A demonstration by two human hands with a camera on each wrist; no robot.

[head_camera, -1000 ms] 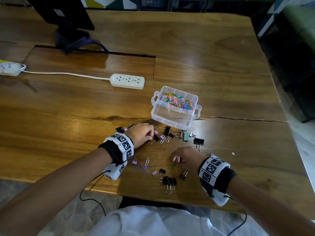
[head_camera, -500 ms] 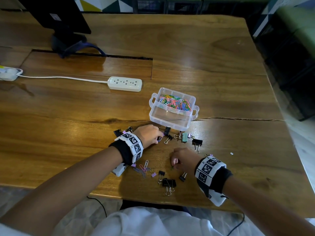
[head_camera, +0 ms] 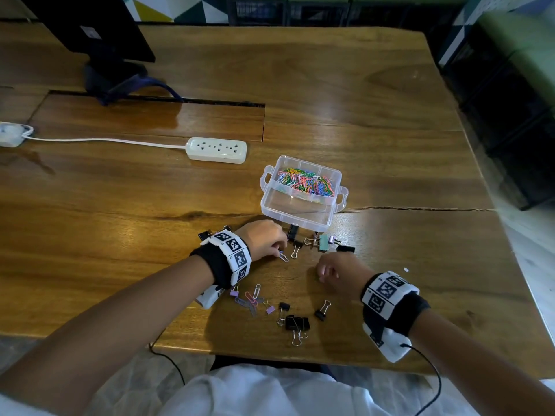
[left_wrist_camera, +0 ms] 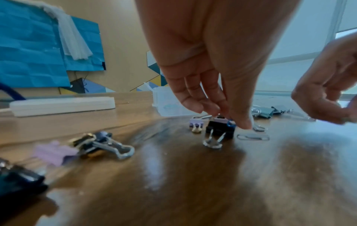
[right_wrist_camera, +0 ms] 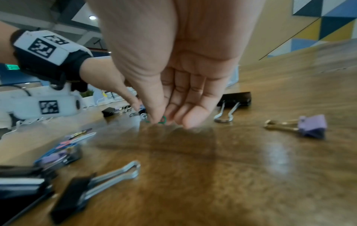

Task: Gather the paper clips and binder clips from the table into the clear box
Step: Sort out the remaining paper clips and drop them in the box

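The clear box (head_camera: 300, 216) stands mid-table, with colourful paper clips (head_camera: 306, 184) in its far compartment. In front of it my left hand (head_camera: 277, 250) pinches a blue paper clip (left_wrist_camera: 230, 123) at the table, right beside a black binder clip (left_wrist_camera: 219, 129). A pale paper clip (left_wrist_camera: 253, 137) lies just past the thumb. My right hand (head_camera: 326, 273) hovers to the right and pinches a green paper clip (right_wrist_camera: 161, 120) between thumb and fingers. Loose binder clips (head_camera: 297, 322) and paper clips (head_camera: 250, 298) lie near the front edge.
A mint binder clip (head_camera: 323, 242) and black ones lie at the box's near wall. A white power strip (head_camera: 216, 150) with its cord lies behind on the left, a monitor stand (head_camera: 114, 76) farther back. A lilac binder clip (right_wrist_camera: 311, 126) lies right of my right hand.
My left hand has slid right to the clips in front of the box. My right hand has closed on the green paper clip and moved up and to the right.
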